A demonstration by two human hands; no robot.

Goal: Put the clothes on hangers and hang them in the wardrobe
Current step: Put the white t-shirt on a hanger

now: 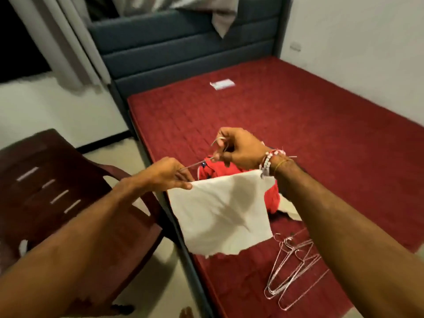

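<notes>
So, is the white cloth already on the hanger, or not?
On: the white cloth drapes from the wire hanger held by the left hand and right hand.

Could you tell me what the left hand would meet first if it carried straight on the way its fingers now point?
Probably the red garment on the mattress. The left hand, pinching the white cloth and the wire hanger, points right and slightly away; depth is unclear, so it may pass above it.
</notes>
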